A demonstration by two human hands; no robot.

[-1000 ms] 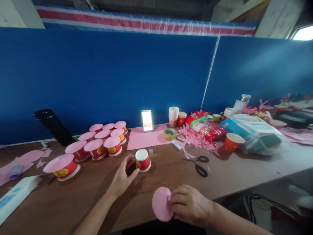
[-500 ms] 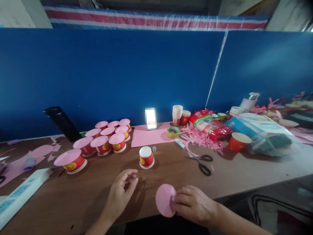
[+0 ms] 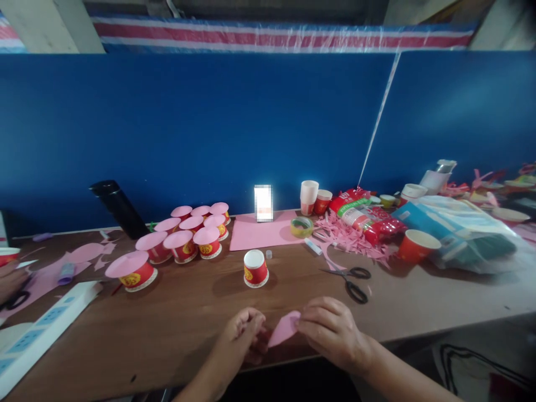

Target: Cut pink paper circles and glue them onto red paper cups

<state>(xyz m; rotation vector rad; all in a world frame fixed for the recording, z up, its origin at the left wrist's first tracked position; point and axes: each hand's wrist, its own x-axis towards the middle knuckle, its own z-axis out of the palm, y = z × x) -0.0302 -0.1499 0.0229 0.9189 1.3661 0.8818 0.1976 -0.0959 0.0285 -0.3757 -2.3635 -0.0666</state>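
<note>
Both hands meet at the table's near edge around a pink paper disc (image 3: pixel 283 329). My right hand (image 3: pixel 330 330) pinches its right side, and my left hand (image 3: pixel 244 334) closes on its left side; the disc is tilted nearly flat. Just beyond them an upturned red paper cup (image 3: pixel 255 268) with a white base stands alone on the brown table (image 3: pixel 188 312). Several more upturned red cups topped with pink discs (image 3: pixel 184 234) cluster at the left rear.
Black scissors (image 3: pixel 354 281) lie right of the lone cup, with a tape roll (image 3: pixel 301 226), a pink sheet (image 3: pixel 259 231), pink scraps (image 3: pixel 347 237) and an upright red cup (image 3: pixel 416 245) behind. A black flask (image 3: pixel 119 208) leans on the blue partition. Another person's hand (image 3: pixel 9 279) shows at far left beside a white box (image 3: pixel 37 329).
My left hand left the lone red cup, drew back to the near edge and closed on the pink disc. The disc has tipped from upright to nearly flat. The view shifted left.
</note>
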